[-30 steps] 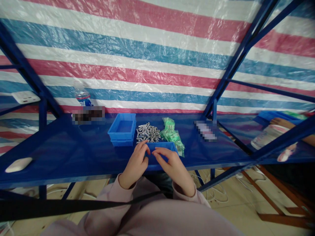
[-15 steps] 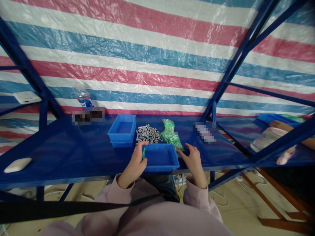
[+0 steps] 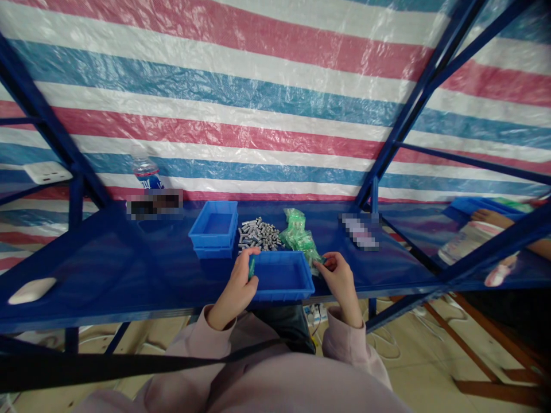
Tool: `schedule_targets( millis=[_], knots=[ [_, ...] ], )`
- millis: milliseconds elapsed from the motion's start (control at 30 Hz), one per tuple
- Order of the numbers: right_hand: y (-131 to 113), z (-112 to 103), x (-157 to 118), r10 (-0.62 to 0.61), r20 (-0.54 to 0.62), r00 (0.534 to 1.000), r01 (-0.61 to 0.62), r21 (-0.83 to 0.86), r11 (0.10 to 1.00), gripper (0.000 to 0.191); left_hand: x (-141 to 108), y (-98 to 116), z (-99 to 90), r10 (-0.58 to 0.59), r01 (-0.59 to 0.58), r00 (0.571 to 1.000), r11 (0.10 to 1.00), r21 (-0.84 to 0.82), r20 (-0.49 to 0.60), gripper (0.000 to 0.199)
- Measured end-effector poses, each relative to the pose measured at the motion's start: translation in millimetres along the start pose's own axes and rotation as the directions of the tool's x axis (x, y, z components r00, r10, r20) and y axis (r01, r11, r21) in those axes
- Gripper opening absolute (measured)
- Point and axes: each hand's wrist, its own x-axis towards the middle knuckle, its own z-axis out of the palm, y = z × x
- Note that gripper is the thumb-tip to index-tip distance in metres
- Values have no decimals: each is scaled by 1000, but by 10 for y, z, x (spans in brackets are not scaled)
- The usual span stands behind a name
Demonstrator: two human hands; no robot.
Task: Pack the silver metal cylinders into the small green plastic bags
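Now L hand (image 3: 239, 287) + R hand (image 3: 340, 278) flank blue bin (image 3: 282, 278), shelf edge.

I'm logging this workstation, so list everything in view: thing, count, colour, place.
near bin: one, blue, shelf front, between the hands
stacked bins: at least two, blue, behind left
metal cylinders: a pile, grey, behind the near bin
plastic bags: a heap, green, right of the cylinders
bottle: one, clear, blue label, back left
shelf: blue metal
tarp: striped red, white, blue, behind
co-worker's arm: far right
left hand: pinching a small green piece at the bin's left rim
right hand: fingers closed on a green bag
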Motion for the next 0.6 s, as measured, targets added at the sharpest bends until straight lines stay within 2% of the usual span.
schedule_targets(
  millis=[133,333,600],
  knots=[
    [-25,-56,-1,-30,-29,999,30,8,1000,29,0,-8,8,-4,4,1000,1000,0,6,56],
    [-4,-115,-2,-40,11,999,41,-31,999,24,0,-12,12,-8,8,1000,1000,-2,1,56],
    [-14,-140,-17,15,36,999,-22,191,981,29,4,-20,21,-17,17,1000,1000,2,2,56]
  ],
)
